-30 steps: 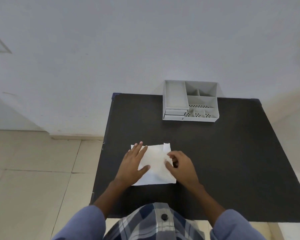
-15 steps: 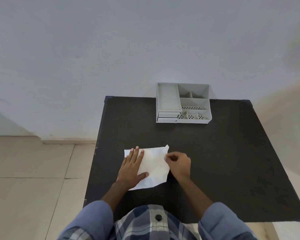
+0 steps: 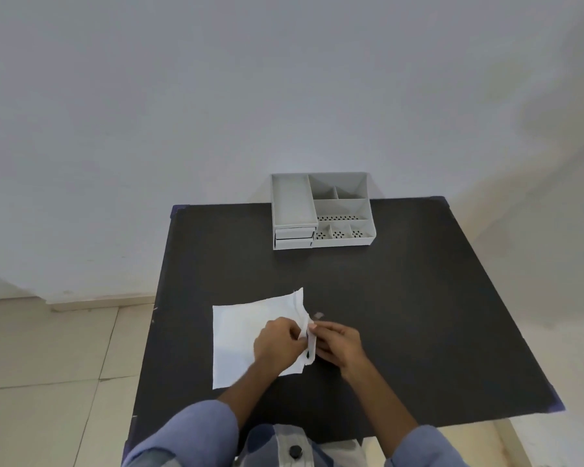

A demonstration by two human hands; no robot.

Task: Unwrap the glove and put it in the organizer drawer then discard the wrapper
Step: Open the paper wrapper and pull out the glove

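A flat white paper wrapper (image 3: 240, 335) lies on the black table (image 3: 402, 298), near the front and left of centre. Its right edge is lifted off the table. My left hand (image 3: 277, 348) and my right hand (image 3: 338, 342) both pinch that raised right edge, with their fingertips close together on either side of it. The glove is hidden inside the wrapper. A grey plastic organizer (image 3: 321, 210) stands at the table's far edge. Its two small drawers (image 3: 294, 238) at the front left are closed.
A tiny pale scrap (image 3: 318, 315) lies on the table just beyond my right hand. The table stands against a white wall, with beige floor tiles (image 3: 48, 365) to the left. Bare black tabletop stretches between the wrapper and the organizer.
My left hand has left its flat hold on the wrapper and joined the right hand at the wrapper's right edge. That edge is now lifted.
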